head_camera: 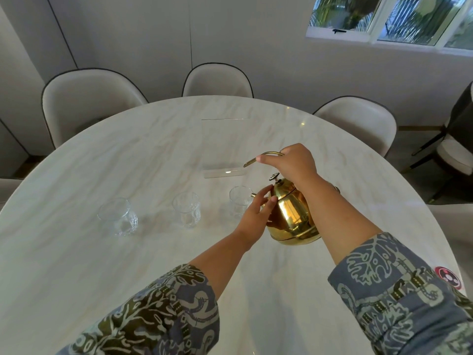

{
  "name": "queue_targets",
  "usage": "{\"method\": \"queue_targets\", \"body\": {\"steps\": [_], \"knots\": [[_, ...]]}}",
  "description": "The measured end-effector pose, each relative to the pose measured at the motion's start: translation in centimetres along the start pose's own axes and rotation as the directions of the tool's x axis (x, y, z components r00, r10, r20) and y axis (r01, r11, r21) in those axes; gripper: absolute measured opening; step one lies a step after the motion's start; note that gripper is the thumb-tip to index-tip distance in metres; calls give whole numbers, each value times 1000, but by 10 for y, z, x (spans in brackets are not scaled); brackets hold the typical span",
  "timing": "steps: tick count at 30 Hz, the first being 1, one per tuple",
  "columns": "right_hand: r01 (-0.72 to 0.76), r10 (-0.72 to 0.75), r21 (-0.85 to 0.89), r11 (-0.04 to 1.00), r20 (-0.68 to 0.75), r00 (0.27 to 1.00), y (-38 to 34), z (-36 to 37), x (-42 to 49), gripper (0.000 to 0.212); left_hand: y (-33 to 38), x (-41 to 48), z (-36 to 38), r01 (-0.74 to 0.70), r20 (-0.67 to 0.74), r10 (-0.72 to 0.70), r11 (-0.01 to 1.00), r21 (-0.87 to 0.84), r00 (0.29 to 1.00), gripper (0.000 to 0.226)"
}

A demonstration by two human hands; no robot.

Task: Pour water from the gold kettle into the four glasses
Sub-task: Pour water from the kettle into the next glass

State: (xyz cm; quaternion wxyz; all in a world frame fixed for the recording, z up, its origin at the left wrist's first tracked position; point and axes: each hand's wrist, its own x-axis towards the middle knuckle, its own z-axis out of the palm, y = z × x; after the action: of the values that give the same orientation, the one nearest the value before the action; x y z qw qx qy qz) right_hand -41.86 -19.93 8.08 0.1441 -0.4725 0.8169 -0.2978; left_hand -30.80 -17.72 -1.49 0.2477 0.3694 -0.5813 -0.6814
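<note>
Gold kettle [290, 216] tilts above the tabletop [128, 162], spout at the nearest glass [239, 201]. Right hand [291, 163] clenches the handle; left hand [258, 213], fingers loose, steadies the body. Best tip slowly, spout over the rim. Only three glasses visible.

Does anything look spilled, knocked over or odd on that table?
No spill or breakage shows. Only three clear glasses show; a fourth isn't visible, perhaps hidden behind the gold kettle.

pale marble table [102, 252], three cream chairs [217, 82] behind, grey wall [281, 60], window [389, 19] upper right
</note>
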Motion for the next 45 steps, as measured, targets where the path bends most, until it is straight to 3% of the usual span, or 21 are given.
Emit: {"method": "queue_targets", "body": {"steps": [45], "knots": [[-15, 19, 88, 996, -54, 998, 17, 1, -15, 55, -4, -7, 1, -39, 27, 37, 997, 68, 999, 43]]}}
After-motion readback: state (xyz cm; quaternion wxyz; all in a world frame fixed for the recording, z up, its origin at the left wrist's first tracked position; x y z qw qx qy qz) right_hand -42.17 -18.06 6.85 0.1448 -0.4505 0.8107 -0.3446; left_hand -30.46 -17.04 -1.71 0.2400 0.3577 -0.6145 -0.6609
